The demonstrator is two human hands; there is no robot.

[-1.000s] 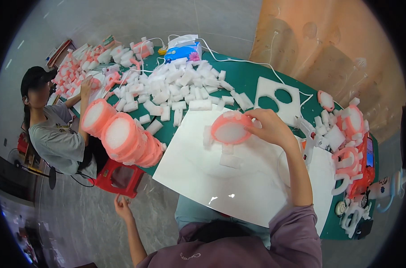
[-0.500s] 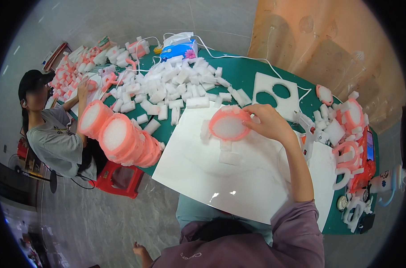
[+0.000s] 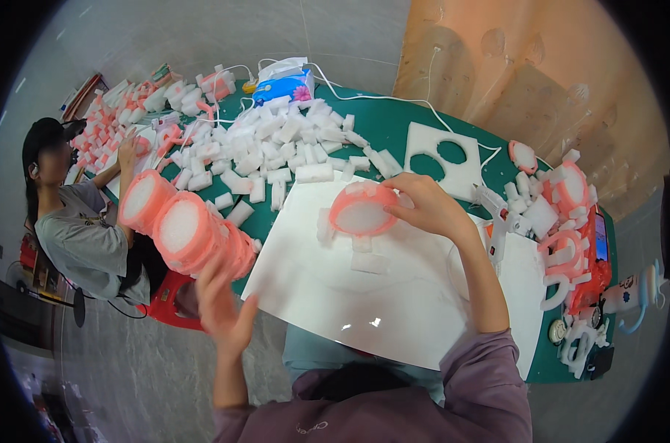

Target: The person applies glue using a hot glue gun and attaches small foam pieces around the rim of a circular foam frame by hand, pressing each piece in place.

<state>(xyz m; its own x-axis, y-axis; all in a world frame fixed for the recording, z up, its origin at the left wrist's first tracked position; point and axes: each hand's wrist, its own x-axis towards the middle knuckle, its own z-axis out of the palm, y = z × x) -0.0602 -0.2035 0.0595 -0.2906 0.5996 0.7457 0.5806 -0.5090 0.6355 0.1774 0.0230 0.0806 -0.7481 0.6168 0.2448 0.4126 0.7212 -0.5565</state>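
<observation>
A round foam piece with a pink rim and white centre (image 3: 362, 216) is tilted up over the white board (image 3: 327, 295). My right hand (image 3: 429, 208) grips its right edge. Small white foam blocks (image 3: 370, 263) lie beside and below it, some seeming to touch its rim. My left hand (image 3: 230, 306), blurred by motion, is raised left of the board with thumb and fingers apart and nothing in it. Just behind that hand leans a stack of pink-rimmed foam rounds (image 3: 178, 227).
Loose white foam blocks (image 3: 291, 136) heap across the green table (image 3: 379, 122). A foam sheet with two round holes (image 3: 468, 171), a white glue gun (image 3: 495, 221) and more pink foam pieces (image 3: 571, 184) lie to the right. A co-worker (image 3: 84, 221) sits at left.
My left hand has risen from low beside my body to near the pink stack. My right hand keeps its hold on the foam round, which looks tilted slightly more. The whole view has shifted a little.
</observation>
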